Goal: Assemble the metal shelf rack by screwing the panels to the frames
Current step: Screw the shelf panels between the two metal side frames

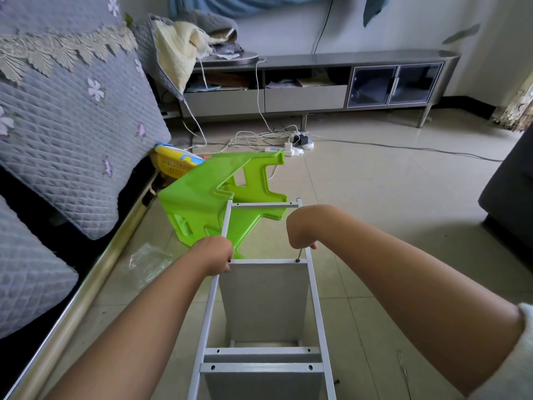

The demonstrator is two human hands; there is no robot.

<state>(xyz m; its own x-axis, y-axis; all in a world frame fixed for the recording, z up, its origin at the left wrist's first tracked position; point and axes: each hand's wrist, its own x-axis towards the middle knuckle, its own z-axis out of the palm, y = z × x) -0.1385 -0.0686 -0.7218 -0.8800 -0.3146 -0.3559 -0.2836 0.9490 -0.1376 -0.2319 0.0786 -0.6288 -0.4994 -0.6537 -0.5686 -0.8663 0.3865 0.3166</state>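
Home living room: quilted sofa [72, 116], low TV cabinet [317, 79], tiled floor [389, 197], power strip [300, 141]

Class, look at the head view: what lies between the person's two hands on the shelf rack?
Between the left hand and right hand runs the frame's crossbar above a grey panel; the head view shows it.

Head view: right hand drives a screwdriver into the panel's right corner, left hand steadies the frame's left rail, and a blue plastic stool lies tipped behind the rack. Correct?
Not quite. In the head view the stool is green, not blue. The rest holds: right hand, screwdriver, left hand on the left rail.
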